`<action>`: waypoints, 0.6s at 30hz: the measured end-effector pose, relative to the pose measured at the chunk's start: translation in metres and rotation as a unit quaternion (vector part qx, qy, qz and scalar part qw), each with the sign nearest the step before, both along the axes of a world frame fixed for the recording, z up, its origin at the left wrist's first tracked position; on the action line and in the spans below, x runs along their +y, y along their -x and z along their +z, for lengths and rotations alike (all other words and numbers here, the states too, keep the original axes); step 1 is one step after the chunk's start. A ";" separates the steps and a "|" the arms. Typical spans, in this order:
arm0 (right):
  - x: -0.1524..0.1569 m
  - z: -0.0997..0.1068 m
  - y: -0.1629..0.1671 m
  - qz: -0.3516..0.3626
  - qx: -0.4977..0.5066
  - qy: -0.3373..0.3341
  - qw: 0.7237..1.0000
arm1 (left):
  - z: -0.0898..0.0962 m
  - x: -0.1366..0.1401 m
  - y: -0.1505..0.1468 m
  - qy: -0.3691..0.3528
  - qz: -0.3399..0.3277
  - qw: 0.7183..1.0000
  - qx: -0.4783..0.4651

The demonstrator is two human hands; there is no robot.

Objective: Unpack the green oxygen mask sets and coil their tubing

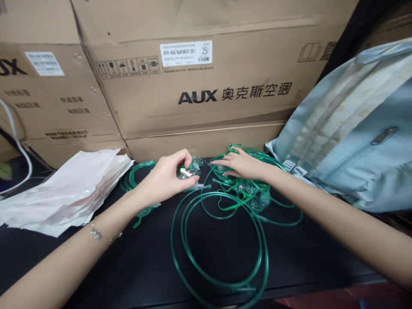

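Left hand gripped a clear, green-tinted plastic mask; right hand lay spread over green tubing

The left hand [170,178] was closed around the clear, green-tinted plastic mask [196,165], thumb below and curled forefinger above, with a shiny strip showing between them. The mask was in that hand, near the middle of the black, smooth tabletop [144,266]. Just below the thumb, a pale tube connector [195,187] pointed rightward. A thin bracelet with a glinting ornament [95,233] circled the left wrist.

The right hand [241,165] was released, its fingers splayed over a tangled heap of translucent green tubing [277,159]. Whether any fingertip pressed on the tubing could not be told. Within the heap, near the right forearm, lay a second clear plastic mask [264,197] and a bright green, narrow strap [236,206].

In front of both hands, a wide, loose coil of green tubing [236,285] spread toward the near edge. Another, smaller coil of green tubing [130,176] lay partly behind the left forearm, beside a stack of white, flat pouches [80,184].

Behind everything stood a large brown cardboard box [225,113] printed "AUX". A pale blue fabric bag [363,150] with patterned straps leaned at the right, and a white cable [21,148] curved at the far left.
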State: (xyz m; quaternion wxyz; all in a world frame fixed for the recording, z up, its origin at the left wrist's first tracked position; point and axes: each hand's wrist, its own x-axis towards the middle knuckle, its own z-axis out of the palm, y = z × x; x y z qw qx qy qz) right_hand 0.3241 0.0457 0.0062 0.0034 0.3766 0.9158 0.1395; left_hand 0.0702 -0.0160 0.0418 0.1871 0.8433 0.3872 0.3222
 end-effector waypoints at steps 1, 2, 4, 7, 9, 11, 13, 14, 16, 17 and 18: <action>0.007 -0.002 -0.005 -0.016 -0.005 0.000 1.000 | -0.004 0.003 -0.002 -0.029 0.017 0.998 0.046; 0.014 -0.001 -0.013 -0.035 0.008 -0.002 0.999 | -0.007 0.007 -0.003 -0.049 0.027 0.995 0.077; 0.025 0.003 -0.032 -0.074 0.071 -0.020 0.994 | -0.013 0.021 -0.005 -0.050 0.022 0.992 0.112; 0.032 0.005 -0.045 -0.068 0.130 -0.033 0.989 | -0.019 0.046 -0.011 -0.017 0.013 0.984 0.178; 0.034 -0.002 -0.037 -0.011 0.104 0.003 0.995 | -0.023 0.062 -0.018 0.007 0.013 0.975 0.223; 0.037 -0.011 -0.021 0.031 0.072 0.040 0.996 | -0.027 0.074 -0.026 0.024 0.013 0.970 0.243; 0.040 -0.016 -0.008 0.047 0.062 0.049 0.996 | -0.032 0.080 -0.034 0.036 0.031 0.965 0.257; 0.042 -0.016 -0.006 0.049 0.070 0.044 0.995 | -0.035 0.081 -0.036 0.040 0.045 0.961 0.268; 0.045 -0.009 -0.012 0.040 0.126 0.014 0.991 | -0.040 0.080 -0.038 0.040 0.073 0.952 0.295; 0.045 -0.004 -0.021 0.025 0.168 -0.012 0.985 | -0.043 0.079 -0.038 0.036 0.083 0.947 0.308; 0.044 0.002 -0.031 0.001 0.210 -0.041 0.977 | -0.046 0.077 -0.037 0.029 0.091 0.943 0.319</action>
